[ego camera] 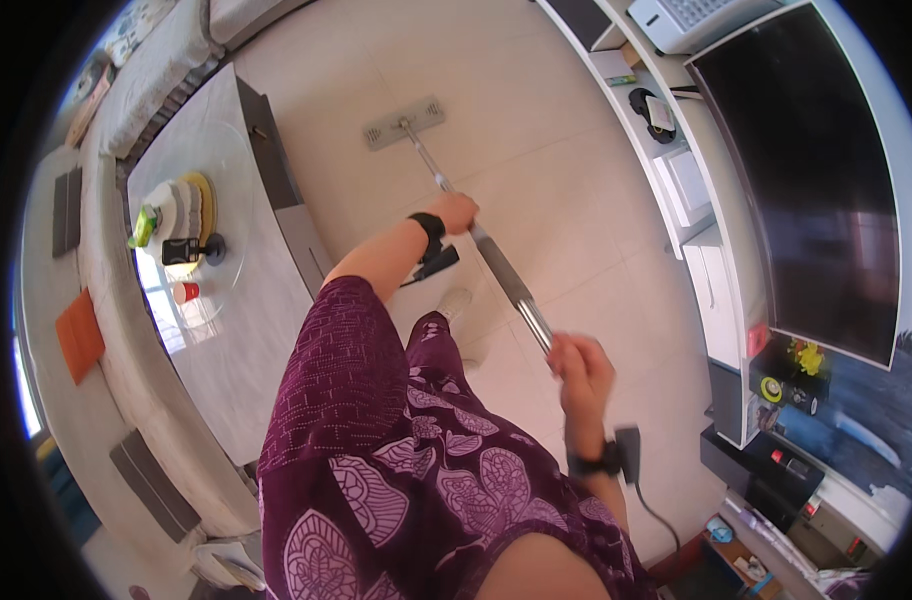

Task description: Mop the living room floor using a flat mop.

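A flat mop's pole (pixel 501 266) runs slantwise in front of me, metal with a grey foam sleeve in its middle. Its rectangular grey mop head (pixel 403 123) lies on the beige tiled floor (pixel 553 172). My left hand (pixel 456 212) is wrapped around the pole just above the foam sleeve, on the mop-head side. At the pole's near end, my right hand (pixel 582 367) grips the metal tip and looks slightly blurred. Each wrist wears a black strap with a small device.
On the left, a coffee table (pixel 268 375) bears a red cup (pixel 186 292), a phone on a stand (pixel 182 251) and stacked items. A covered sofa (pixel 148 97) stands behind it. To the right are a TV cabinet (pixel 696 277) and a large television (pixel 816 187). A cable (pixel 658 517) hangs from my right wrist.
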`<state>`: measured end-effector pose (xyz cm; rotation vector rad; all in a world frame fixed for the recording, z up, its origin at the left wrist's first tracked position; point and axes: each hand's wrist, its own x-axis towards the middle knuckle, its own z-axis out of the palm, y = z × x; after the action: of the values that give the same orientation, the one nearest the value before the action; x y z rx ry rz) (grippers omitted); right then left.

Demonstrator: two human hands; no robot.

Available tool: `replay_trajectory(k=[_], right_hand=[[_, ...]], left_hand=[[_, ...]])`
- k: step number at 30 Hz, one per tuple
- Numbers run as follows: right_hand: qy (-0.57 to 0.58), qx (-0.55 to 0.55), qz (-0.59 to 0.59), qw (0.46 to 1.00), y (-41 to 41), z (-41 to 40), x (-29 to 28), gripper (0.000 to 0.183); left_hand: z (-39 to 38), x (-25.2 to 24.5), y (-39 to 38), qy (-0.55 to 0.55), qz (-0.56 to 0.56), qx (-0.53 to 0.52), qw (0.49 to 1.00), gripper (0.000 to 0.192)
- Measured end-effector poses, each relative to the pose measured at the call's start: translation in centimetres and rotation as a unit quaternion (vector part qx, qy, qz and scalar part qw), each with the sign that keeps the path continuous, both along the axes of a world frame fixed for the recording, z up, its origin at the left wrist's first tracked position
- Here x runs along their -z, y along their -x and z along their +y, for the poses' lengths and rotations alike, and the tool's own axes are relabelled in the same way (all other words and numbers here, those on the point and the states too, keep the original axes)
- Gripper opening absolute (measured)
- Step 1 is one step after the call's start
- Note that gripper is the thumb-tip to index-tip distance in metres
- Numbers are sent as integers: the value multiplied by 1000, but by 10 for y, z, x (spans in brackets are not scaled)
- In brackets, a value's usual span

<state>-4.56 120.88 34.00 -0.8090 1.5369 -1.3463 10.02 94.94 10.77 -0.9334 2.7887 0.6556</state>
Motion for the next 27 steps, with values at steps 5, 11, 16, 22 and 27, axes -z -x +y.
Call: replay_trajectory(k=[5,11,16,22,27], right_hand=[[-53,-92,53,993,-18,-9,32,11],[-163,-44,46,985,-4,131,16,13],[-239,22,102,965,33,287,-28,15],[-310,61,151,937,97,449,-118,20],[-277,168,118,939,86,448,-180,13]], left_hand=[[22,17,-8,-24,-87,-138,986,20],[148,39,21,-33,-155,-4,987,27],[311,30,77,-119,-111,98,982,28],[482,-39,152,-233,-57,215,947,12],[522,-80,179,-261,4,285,922,21]])
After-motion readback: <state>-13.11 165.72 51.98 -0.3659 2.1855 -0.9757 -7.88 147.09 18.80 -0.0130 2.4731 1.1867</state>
